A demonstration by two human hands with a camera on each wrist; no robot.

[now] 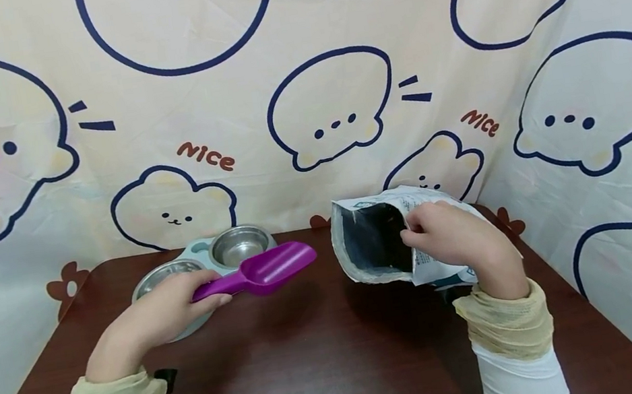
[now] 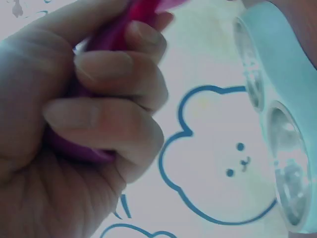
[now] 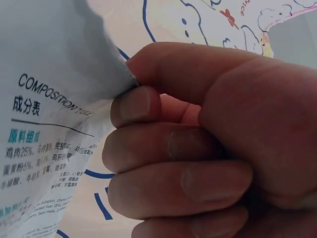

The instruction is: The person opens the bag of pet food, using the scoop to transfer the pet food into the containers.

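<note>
My left hand [image 1: 170, 311] grips the handle of a purple plastic scoop [image 1: 268, 269], whose empty bowl points right over the table. In the left wrist view the fingers [image 2: 114, 74] curl round the purple handle [image 2: 79, 144]. My right hand [image 1: 451, 238] pinches the rim of an open white pet-food bag [image 1: 372, 243] that lies tilted with its dark mouth facing left. The right wrist view shows the thumb and fingers [image 3: 163, 139] holding the bag's printed edge [image 3: 49, 124]. A pale blue double feeder [image 1: 195, 250] with two steel bowls [image 1: 239, 244] sits behind the scoop.
The dark brown table [image 1: 318, 374] stretches toward me between my arms. A cartoon-printed cloth [image 1: 333, 106] hangs behind and along both sides. The feeder [image 2: 282, 99] also appears at the right edge of the left wrist view.
</note>
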